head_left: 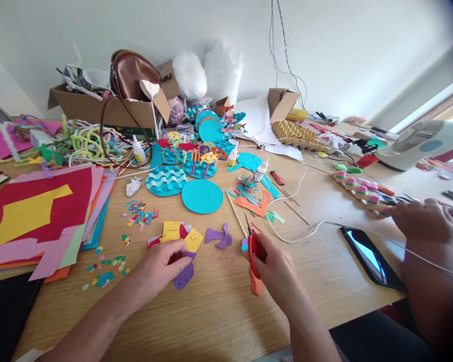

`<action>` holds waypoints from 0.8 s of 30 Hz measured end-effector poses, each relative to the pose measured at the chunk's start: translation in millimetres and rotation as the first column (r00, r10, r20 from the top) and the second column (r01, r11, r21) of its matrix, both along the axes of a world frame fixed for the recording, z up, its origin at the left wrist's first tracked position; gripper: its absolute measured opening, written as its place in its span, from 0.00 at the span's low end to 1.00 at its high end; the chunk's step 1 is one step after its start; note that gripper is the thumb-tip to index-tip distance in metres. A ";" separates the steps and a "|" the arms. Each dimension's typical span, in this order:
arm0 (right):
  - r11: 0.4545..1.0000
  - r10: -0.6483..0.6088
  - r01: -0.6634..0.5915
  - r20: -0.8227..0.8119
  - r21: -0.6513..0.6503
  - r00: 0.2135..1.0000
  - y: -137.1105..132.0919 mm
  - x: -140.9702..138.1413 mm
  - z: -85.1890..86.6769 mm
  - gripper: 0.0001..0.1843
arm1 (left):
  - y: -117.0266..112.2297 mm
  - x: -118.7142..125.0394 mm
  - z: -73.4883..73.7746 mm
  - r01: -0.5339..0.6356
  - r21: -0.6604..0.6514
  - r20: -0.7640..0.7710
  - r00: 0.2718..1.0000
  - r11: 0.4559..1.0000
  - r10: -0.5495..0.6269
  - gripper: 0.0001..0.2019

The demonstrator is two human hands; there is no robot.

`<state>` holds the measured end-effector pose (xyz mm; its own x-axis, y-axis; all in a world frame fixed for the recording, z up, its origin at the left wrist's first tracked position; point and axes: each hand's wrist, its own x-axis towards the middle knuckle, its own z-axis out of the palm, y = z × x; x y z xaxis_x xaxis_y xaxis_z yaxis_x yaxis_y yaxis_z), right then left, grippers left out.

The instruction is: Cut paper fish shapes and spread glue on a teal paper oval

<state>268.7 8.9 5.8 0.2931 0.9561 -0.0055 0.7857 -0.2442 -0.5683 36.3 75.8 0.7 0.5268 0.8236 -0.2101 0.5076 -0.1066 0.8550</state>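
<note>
My left hand (160,266) pinches a purple paper fish cutout (183,279) between thumb and fingers, low over the table. Just beyond it lie yellow paper pieces (171,230) with drawn lines, overlapping some red paper. In my right hand (275,269) are red-handled scissors (252,249), their tips pointing away from me. An orange paper scrap (255,285) shows below the scissors' handles. Between my hands, a bit farther off, rests a twisted purple paper scrap (223,236). A round turquoise disc (202,196) lies flat beyond that.
Coloured paper sheets (86,201) are stacked at left, near paper confetti (107,269). Glue bottles (261,171) and finished turquoise sea scenes (199,168) stand behind. At right, a white cable (324,222) crosses near a phone (370,256) and another person's hands (419,221).
</note>
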 end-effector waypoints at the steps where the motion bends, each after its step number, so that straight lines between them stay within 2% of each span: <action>1: 1.000 0.014 -0.014 -0.036 -0.001 0.999 2.5 -4.1 2.4 0.05 | 0.4 -1.5 -0.4 -0.021 -0.020 0.064 0.998 1.000 0.022 0.09; 3: 0.996 0.081 -0.084 -0.200 -0.010 0.976 5.9 -15.5 7.0 0.04 | 1.4 -4.1 -1.3 -0.048 -0.085 0.188 0.980 0.995 0.063 0.10; 5: 0.987 0.149 -0.162 -0.403 0.002 0.903 8.5 -28.8 10.7 0.05 | 2.1 -5.1 -0.6 -0.046 -0.158 0.277 0.957 0.986 0.089 0.10; 7: 0.983 0.181 -0.178 -0.503 0.054 0.845 11.8 -41.0 13.5 0.06 | 2.1 -4.3 2.5 -0.028 -0.208 0.310 0.946 0.978 0.093 0.10; 10: 0.975 0.223 -0.195 -0.527 0.109 0.820 18.7 -54.4 17.8 0.06 | 0.8 -1.6 9.3 0.009 -0.211 0.297 0.953 0.978 0.055 0.10; 14: 0.940 0.330 -0.331 -0.483 0.088 0.811 26.7 -65.2 26.7 0.03 | -1.3 -0.9 14.4 0.015 -0.120 0.226 0.974 0.993 0.013 0.10; 19: 0.899 0.430 -0.427 -0.394 0.099 0.812 31.3 -71.3 32.1 0.06 | -2.6 -6.6 16.6 0.102 -0.040 0.169 0.981 0.994 -0.094 0.05; 21: 0.908 0.411 -0.397 -0.473 0.136 0.779 33.7 -71.0 31.3 0.06 | -2.3 -10.1 18.6 0.072 -0.064 0.222 0.973 0.995 -0.056 0.07; 24: 0.960 0.278 -0.211 -0.684 0.183 0.675 38.4 -70.1 30.5 0.05 | -2.0 -14.7 21.0 -0.064 -0.116 0.397 0.912 0.991 0.105 0.08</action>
<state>198.6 47.3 36.4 -0.0076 0.9995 -0.0298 0.1795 -0.0280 -0.9834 21.6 73.8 21.7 0.5132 0.8547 -0.0778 0.1226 0.0167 0.9923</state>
